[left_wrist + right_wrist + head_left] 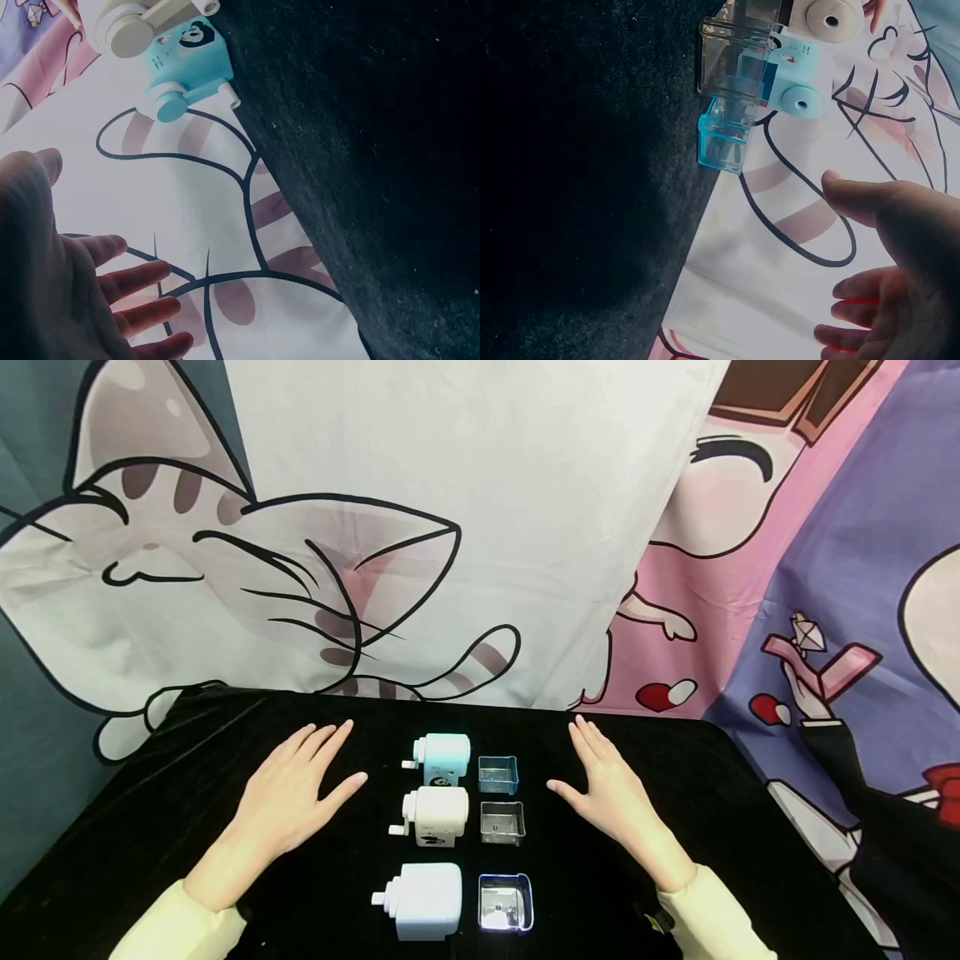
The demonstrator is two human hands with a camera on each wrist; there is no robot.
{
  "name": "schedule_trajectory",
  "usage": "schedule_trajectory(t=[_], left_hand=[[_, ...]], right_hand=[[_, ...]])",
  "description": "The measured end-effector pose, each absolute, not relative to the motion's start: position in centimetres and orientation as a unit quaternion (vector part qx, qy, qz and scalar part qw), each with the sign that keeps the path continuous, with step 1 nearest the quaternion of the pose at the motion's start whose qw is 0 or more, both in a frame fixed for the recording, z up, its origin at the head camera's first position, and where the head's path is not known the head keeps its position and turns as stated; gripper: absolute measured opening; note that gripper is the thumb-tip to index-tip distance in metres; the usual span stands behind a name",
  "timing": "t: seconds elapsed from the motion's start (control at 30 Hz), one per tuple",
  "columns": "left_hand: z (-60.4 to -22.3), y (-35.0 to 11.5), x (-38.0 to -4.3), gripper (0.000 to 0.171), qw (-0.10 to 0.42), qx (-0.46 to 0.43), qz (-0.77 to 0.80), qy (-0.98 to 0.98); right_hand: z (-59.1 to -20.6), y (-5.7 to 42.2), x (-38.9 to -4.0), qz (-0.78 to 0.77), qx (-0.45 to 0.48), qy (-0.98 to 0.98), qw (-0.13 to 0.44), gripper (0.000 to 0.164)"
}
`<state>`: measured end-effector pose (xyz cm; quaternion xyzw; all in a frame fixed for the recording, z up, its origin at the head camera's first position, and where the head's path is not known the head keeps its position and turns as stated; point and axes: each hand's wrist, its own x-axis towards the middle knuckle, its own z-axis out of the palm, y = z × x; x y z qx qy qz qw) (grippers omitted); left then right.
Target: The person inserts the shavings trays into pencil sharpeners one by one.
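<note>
Three hand-crank pencil sharpeners stand in a column on the black cloth: a turquoise one (447,752) farthest off, a cream one (444,808) in the middle, a pale blue one (431,893) nearest. To the right of each lies a see-through shavings drawer: blue-tinted (498,785), grey-tinted (502,837), and clear with a bluish rim (506,923). My left hand (281,793), fingers straight and thumb apart, is left of the sharpeners, touching none. Right of the drawers, my right hand (611,789) is likewise outstretched and holds nothing. The wrist views show both palms bare.
The black cloth (330,893) covers the table up to its back edge. Behind it hangs a printed curtain (487,527) with a cartoon cat and figures. A small dark object (660,920) shows by the right sleeve.
</note>
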<state>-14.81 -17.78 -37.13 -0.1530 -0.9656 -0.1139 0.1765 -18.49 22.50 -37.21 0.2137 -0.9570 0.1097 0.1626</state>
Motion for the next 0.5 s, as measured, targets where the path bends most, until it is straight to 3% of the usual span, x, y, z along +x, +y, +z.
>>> schedule_trajectory(t=[0.2, 0.5], left_hand=[[-37.3, -17.7, -15.5, 0.065, 0.192, -0.162, -0.129, -0.959], [-37.5, -17.3, -16.5, 0.058, 0.219, -0.173, -0.151, -0.948]], right_hand=[[-37.2, 22.1, -19.0, 0.141, 0.23, -0.94, 0.208, 0.077], [-36.9, 21.5, -19.6, 0.149, 0.223, -0.941, 0.207, 0.076]])
